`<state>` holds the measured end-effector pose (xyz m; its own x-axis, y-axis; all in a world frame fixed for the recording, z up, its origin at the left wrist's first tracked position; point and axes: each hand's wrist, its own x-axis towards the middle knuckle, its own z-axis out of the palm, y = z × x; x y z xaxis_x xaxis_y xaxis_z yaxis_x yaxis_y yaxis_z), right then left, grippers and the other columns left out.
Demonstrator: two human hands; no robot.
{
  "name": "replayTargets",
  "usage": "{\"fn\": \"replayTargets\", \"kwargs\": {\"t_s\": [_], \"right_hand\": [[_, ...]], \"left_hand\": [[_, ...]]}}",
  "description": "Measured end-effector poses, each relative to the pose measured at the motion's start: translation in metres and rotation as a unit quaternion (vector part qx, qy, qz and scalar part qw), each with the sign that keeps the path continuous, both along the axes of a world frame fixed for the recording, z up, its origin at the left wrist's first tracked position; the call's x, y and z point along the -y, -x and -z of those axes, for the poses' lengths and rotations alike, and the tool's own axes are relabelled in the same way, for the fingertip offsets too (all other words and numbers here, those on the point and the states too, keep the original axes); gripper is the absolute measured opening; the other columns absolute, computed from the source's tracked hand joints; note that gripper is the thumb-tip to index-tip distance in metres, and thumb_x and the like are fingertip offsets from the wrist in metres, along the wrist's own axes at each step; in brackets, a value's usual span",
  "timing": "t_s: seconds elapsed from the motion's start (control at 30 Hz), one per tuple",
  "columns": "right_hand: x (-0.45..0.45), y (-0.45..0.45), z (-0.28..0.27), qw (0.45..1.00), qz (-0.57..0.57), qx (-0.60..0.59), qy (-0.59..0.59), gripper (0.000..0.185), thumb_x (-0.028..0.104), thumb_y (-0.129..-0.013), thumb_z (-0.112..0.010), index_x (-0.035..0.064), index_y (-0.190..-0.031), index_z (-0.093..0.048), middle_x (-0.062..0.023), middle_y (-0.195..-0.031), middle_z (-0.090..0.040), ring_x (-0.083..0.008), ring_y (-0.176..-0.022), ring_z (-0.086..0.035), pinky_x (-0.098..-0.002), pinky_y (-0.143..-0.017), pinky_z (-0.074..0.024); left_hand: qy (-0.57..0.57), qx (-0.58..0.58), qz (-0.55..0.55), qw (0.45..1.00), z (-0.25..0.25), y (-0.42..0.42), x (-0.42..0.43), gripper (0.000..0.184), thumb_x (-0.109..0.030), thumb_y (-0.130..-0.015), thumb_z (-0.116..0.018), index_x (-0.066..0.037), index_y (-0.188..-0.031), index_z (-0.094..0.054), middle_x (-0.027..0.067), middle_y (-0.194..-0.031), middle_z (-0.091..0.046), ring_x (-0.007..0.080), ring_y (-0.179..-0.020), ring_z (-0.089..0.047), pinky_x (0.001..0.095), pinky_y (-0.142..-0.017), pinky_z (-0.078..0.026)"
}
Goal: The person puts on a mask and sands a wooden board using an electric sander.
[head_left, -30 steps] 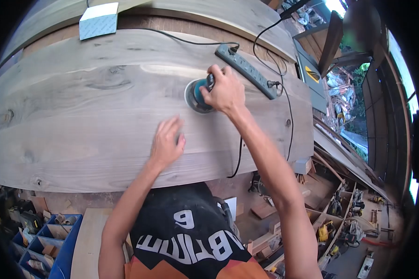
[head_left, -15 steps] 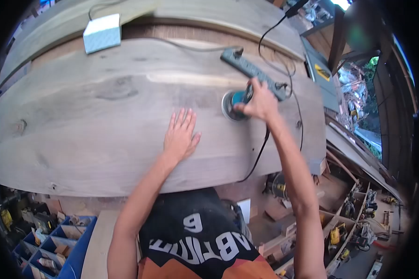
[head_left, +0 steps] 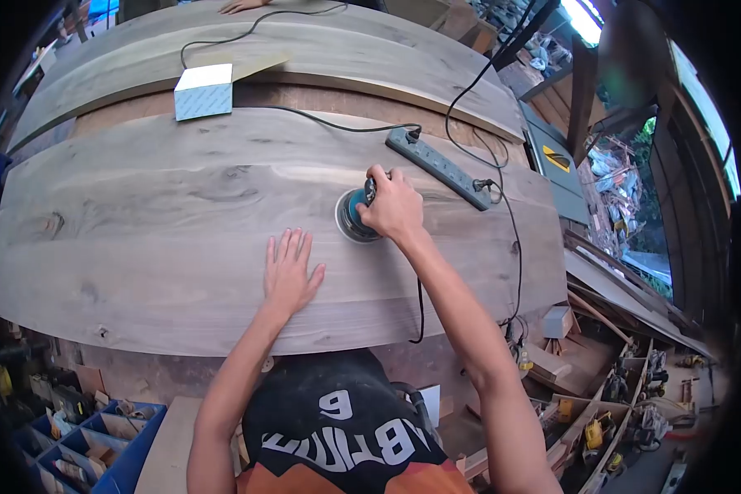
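A wide grey-brown wooden board (head_left: pixel 165 239) lies in front of me. On its surface sits a teal and black orbital sander (head_left: pixel 356 216), with my right hand (head_left: pixel 393 206) wrapped over its top. The sander's round pad rests on the wood, and its black cord hangs down past the board's near edge. To the left of the sander, my left hand (head_left: pixel 291 273) lies flat on the board with the fingers stretched out; it holds nothing. A grey power strip (head_left: pixel 438 169) with plugs in it lies on the board beyond my right hand.
A white and light-blue box (head_left: pixel 204 92) stands at the board's far edge. Behind lies a second board (head_left: pixel 370 53), with another person's hand (head_left: pixel 243 6) on it. Cords run along the right. Blue compartment bins (head_left: pixel 115 445) and tool-filled shelves (head_left: pixel 609 436) are below.
The sander, in my right hand, has moved left across the board, away from the power strip. My view has shifted slightly, and another person's hand now shows at the top.
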<state>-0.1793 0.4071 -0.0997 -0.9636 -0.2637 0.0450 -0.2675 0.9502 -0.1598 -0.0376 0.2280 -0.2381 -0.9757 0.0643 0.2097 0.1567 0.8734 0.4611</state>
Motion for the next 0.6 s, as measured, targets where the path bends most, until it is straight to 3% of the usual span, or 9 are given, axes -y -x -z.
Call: {"fn": "replayTargets", "kwargs": {"t_s": [0.2,0.33,0.47,0.6], "right_hand": [[0.018,0.000,0.004,0.999,-0.011,-0.037,0.015,0.053,0.031,-0.077,-0.084,0.0173,-0.123,-0.060,-0.0196,-0.117,-0.060,-0.0424,-0.108,-0.065,-0.0525,-0.084,-0.0584],[0.030,0.000,0.002,1.000,-0.001,-0.022,0.000,0.053,0.031,-0.077,-0.084,0.0163,-0.122,-0.060,-0.0200,-0.115,-0.060,-0.0421,-0.108,-0.065,-0.0541,-0.083,-0.0582],[0.043,-0.013,-0.001,1.000,-0.013,-0.013,-0.011,0.057,0.035,-0.076,-0.086,0.0174,-0.124,-0.061,-0.0188,-0.117,-0.061,-0.0430,-0.109,-0.065,-0.0528,-0.086,-0.0565],[0.063,-0.017,-0.010,1.000,-0.027,0.007,0.000,0.057,0.034,-0.075,-0.082,0.0111,-0.122,-0.060,-0.0230,-0.117,-0.059,-0.0450,-0.109,-0.064,-0.0551,-0.084,-0.0584]], "left_hand": [[-0.022,-0.019,-0.019,0.999,0.001,0.000,0.002,0.067,-0.038,-0.096,-0.066,-0.004,-0.152,-0.050,0.0219,-0.148,-0.050,0.0384,-0.143,-0.042,0.0553,-0.125,-0.024],[0.024,-0.035,-0.068,0.997,0.008,-0.001,0.023,0.057,-0.035,-0.096,-0.065,-0.013,-0.148,-0.058,0.0218,-0.147,-0.051,0.0401,-0.141,-0.043,0.0548,-0.123,-0.028],[0.048,-0.066,-0.163,0.983,0.013,0.001,0.086,0.044,-0.029,-0.097,-0.066,-0.020,-0.140,-0.068,0.0191,-0.145,-0.055,0.0425,-0.136,-0.046,0.0538,-0.119,-0.034],[0.011,-0.051,-0.141,0.989,0.018,-0.014,0.158,0.044,-0.026,-0.097,-0.066,-0.018,-0.140,-0.068,0.0197,-0.151,-0.053,0.0424,-0.142,-0.044,0.0540,-0.121,-0.033]]}}
